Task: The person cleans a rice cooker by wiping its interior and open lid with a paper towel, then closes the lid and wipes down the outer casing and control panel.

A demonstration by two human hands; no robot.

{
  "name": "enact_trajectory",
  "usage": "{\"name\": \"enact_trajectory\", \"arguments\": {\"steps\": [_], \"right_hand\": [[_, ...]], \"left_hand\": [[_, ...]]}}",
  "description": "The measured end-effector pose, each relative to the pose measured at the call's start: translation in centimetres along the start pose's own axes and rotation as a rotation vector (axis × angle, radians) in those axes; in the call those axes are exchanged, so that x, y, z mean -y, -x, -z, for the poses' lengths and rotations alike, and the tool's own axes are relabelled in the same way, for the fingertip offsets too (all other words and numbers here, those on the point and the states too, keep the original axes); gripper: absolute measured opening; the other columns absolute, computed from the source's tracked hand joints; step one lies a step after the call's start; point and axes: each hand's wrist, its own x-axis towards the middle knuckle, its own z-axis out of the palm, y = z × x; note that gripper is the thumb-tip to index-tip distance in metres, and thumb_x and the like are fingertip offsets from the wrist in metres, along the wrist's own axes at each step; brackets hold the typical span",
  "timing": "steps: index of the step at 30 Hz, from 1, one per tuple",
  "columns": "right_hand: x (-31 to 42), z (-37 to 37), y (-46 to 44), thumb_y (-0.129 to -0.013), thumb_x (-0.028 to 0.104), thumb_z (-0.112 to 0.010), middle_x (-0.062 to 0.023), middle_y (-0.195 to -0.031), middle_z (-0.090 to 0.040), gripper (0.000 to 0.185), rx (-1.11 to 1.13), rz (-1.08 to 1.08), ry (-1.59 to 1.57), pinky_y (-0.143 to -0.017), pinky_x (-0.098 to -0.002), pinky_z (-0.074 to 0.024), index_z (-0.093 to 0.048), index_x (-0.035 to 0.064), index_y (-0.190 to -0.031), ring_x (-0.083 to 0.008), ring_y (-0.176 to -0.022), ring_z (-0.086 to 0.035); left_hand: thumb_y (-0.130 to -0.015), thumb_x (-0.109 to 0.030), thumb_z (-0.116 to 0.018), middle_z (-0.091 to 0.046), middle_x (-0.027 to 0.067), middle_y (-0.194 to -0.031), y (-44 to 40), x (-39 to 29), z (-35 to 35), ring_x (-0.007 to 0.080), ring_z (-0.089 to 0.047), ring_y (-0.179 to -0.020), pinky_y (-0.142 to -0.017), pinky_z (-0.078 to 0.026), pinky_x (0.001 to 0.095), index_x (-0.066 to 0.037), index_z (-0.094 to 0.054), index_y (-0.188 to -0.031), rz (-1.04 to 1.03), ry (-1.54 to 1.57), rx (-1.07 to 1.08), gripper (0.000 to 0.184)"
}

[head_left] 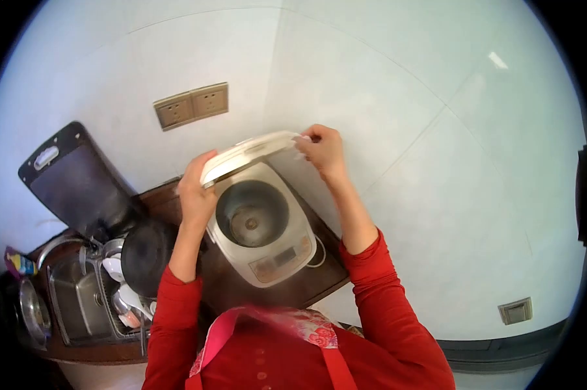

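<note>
Pale tiled wall (404, 97) fills most of the view, meeting in a corner behind the work. Below it, a person in red sleeves and a red apron with a flowered pink edge (322, 337) leans over a dark brown counter (235, 291), both forearms stretched forward. On that counter, between the forearms and close to the corner, sits a cream rice cooker (251, 270), opened up, its round grey well showing a small disc at the middle of the floor and its control panel turned toward the person. Over to the left, a dark chopping board (79, 185) leans against the wall, its pale handle slot at the top. A steel sink (79, 302) is set into the counter at the far left, and a black pan (149, 253) stands tilted beside it, next to the left forearm. White dishes (114, 268) and utensils crowd a rack between sink and pan. The cooker's white lid (248, 153) is raised at the end nearest the wall. The left grip (197, 185) is closed around the lid's left end; the right grip (322, 151), at the lid's right end, pinches a pale scrap (300, 155) too blurred to identify. Two joined brass-coloured sockets (191, 106) sit above on the wall, and a white cord (319, 252) curls beside the cooker.
</note>
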Motion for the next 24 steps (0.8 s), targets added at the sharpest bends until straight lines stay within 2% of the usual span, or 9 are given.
{"name": "enact_trajectory", "arguments": {"steps": [1,2,5,6,10,13,17,21,24], "right_hand": [[0.7,0.0,0.3,-0.071,0.011,-0.073,0.0003,-0.057,-0.053,0.016,-0.007,0.016,0.011,-0.049,-0.0267,-0.039,-0.066,-0.0011,-0.077,-0.0079,-0.053,-0.046],[1.7,-0.2,0.9,-0.069,0.012,-0.071,-0.0047,-0.058,-0.056,0.015,-0.001,0.079,0.071,-0.052,-0.0298,-0.0425,-0.066,-0.0003,-0.077,-0.0116,-0.056,-0.052],[2.7,-2.8,2.4,-0.069,0.012,-0.067,-0.0135,-0.068,-0.062,0.015,-0.06,0.44,0.025,-0.061,-0.0327,-0.0465,-0.065,-0.0003,-0.078,-0.0207,-0.062,-0.057],[2.0,-2.5,2.1,-0.067,0.012,-0.067,-0.0164,-0.072,-0.062,0.016,-0.005,0.371,-0.037,-0.063,-0.0335,-0.047,-0.065,-0.0005,-0.076,-0.0252,-0.066,-0.059],[1.3,1.3,0.5,-0.067,0.015,-0.068,-0.0183,-0.081,-0.065,0.015,0.163,-0.135,-0.047,-0.07,-0.0386,-0.0482,-0.066,0.0012,-0.073,-0.0315,-0.078,-0.062],[1.4,0.3,1.3,-0.067,0.015,-0.068,-0.0184,-0.083,-0.065,0.015,0.038,0.19,0.06,-0.072,-0.0393,-0.049,-0.067,0.0021,-0.075,-0.0326,-0.08,-0.062],[1.1,-2.2,1.9,-0.068,0.014,-0.069,-0.0179,-0.086,-0.065,0.014,0.075,0.289,-0.022,-0.075,-0.0391,-0.0501,-0.067,0.0029,-0.078,-0.0338,-0.083,-0.063],[-0.2,1.3,-0.1,-0.069,0.01,-0.068,-0.0167,-0.085,-0.066,0.011,0.168,-0.047,-0.021,-0.07,-0.0388,-0.0506,-0.066,0.0022,-0.076,-0.0338,-0.079,-0.064],[0.4,0.1,0.9,-0.069,0.011,-0.069,-0.0176,-0.086,-0.066,0.012,0.069,0.134,0.047,-0.073,-0.0396,-0.0505,-0.066,0.0018,-0.075,-0.0343,-0.081,-0.063]], "left_hand": [[-0.062,0.021,-0.046,-0.064,0.0169,-0.107,0.1,0.0,-0.1,0.0319,-0.063,-0.102,-0.09,-0.047,0.0324,-0.003,-0.061,-0.114,-0.009,0.001,0.0,0.059],[-0.065,0.02,-0.05,-0.065,0.0159,-0.107,0.1,-0.2,0.1,0.0304,-0.064,-0.1,-0.089,-0.047,0.0318,-0.004,-0.061,-0.114,0.016,-0.006,0.015,0.055],[-0.071,0.017,-0.056,-0.065,0.0147,-0.108,0.4,-0.9,0.2,0.0282,-0.064,-0.1,-0.089,-0.047,0.031,-0.004,-0.061,-0.115,0.075,0.006,0.021,0.049],[-0.076,0.013,-0.062,-0.066,0.0139,-0.108,0.5,-1.0,0.3,0.0265,-0.064,-0.1,-0.09,-0.047,0.0302,-0.004,-0.062,-0.115,0.048,-0.045,0.025,0.043],[-0.078,0.014,-0.06,-0.066,0.0087,-0.112,1.1,-0.6,0.0,0.0186,-0.06,-0.107,-0.095,-0.044,0.0281,-0.003,-0.06,-0.118,0.041,-0.076,0.051,0.044],[-0.079,0.013,-0.06,-0.065,0.0084,-0.113,1.1,-0.9,0.1,0.0185,-0.06,-0.107,-0.095,-0.044,0.0285,-0.003,-0.059,-0.119,0.07,0.002,0.053,0.043],[-0.08,0.011,-0.062,-0.065,0.0077,-0.115,1.4,-0.9,0.1,0.0178,-0.06,-0.106,-0.095,-0.044,0.0286,-0.003,-0.059,-0.119,0.048,-0.036,0.044,0.041],[-0.078,0.012,-0.061,-0.067,0.0113,-0.108,1.2,-1.1,-0.1,0.0221,-0.064,-0.101,-0.09,-0.047,0.029,-0.005,-0.062,-0.116,0.025,-0.059,0.013,0.041],[-0.078,0.011,-0.061,-0.067,0.0113,-0.108,1.3,-1.4,-0.1,0.0224,-0.064,-0.101,-0.09,-0.047,0.0288,-0.005,-0.062,-0.116,0.04,-0.052,0.001,0.041]]}}
